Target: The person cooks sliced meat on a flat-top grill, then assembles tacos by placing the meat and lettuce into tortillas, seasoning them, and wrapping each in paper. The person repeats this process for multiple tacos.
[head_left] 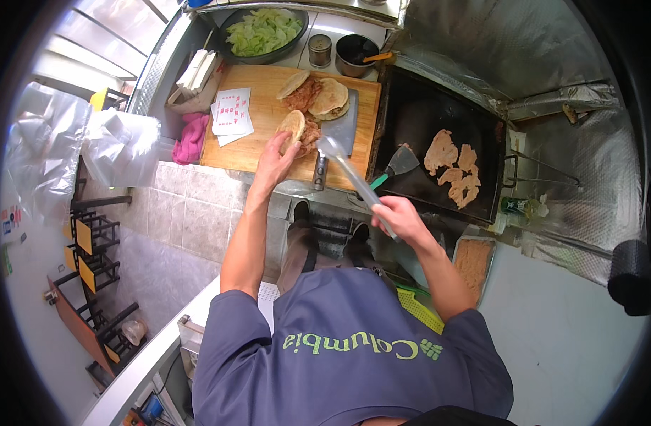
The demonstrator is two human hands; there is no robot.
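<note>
My left hand rests on a round flatbread that lies on the wooden cutting board, holding its top half. Shredded meat filling shows beside it. Further back on the board lies a second opened flatbread with meat in it. My right hand grips metal tongs, whose tips point toward the filling near the first flatbread. A cleaver lies on the board's right side under the tongs.
A black griddle on the right holds several pale meat slices and a green-handled spatula. A bowl of lettuce, a tin and a dark pot stand behind the board. Paper wrappers lie at the board's left. A tray of minced meat sits low right.
</note>
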